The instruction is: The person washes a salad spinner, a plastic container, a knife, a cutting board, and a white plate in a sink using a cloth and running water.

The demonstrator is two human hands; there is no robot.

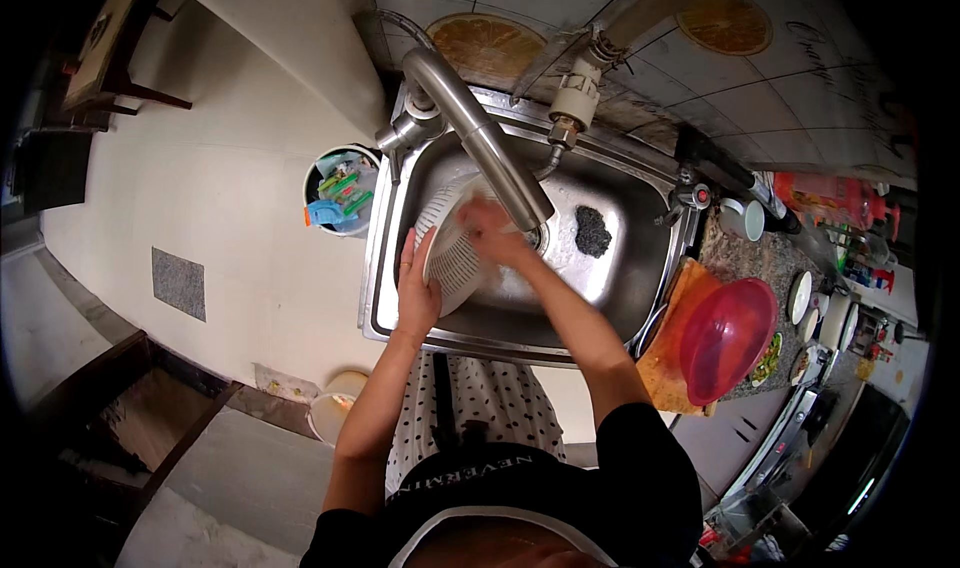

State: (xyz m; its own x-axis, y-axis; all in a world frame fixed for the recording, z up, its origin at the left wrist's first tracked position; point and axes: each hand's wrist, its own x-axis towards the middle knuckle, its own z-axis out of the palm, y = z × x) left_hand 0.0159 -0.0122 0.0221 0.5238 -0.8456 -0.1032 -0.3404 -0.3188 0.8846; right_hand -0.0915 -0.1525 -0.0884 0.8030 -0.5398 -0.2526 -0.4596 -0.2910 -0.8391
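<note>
A white slotted colander (462, 278) is held tilted on its side in the left part of the steel sink (630, 298). My left hand (418, 280) grips its near left rim, thumb and fingers spread along the edge. My right hand (490, 230) reaches to the colander's open side, under the spout of the steel faucet (490, 148). Motion smears its fingers, and I cannot make out anything in them. Right of the drain, a dark scouring pad (592, 232) lies on the sink bottom.
Right of the sink, a red plastic basin (735, 333) rests on a wooden cutting board (680, 308). Dishes and a plate of chopped greens (768, 360) stand beyond. A filled trash bin (345, 193) stands left of the sink. A pipe valve (575, 98) hangs behind the faucet.
</note>
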